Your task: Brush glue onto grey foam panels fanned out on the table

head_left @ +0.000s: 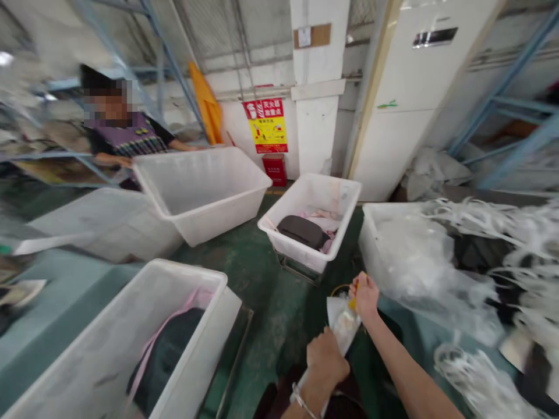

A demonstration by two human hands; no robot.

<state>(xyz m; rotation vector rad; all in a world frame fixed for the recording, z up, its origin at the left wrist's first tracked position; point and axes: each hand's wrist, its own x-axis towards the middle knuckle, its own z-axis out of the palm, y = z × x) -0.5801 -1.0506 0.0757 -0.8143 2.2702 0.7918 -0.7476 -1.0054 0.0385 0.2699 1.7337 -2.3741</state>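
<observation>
My left hand (326,362) is closed around a whitish, partly see-through plastic bundle (345,329) in front of my body. My right hand (365,297) is closed on a small yellow piece (353,303) at the bundle's upper end. Most of the yellow piece is hidden in my fingers, so its kind does not show. Beyond my hands, a white plastic bin (267,226) on a metal frame holds a dark, rounded case (303,231) and pinkish fabric.
A large white bin (220,285) at lower left contains a dark item and a pink strip. At upper left, a person (131,131) holds a tilted white bin (209,212). To the right, clear plastic (406,250) and white strips (524,227) lie heaped.
</observation>
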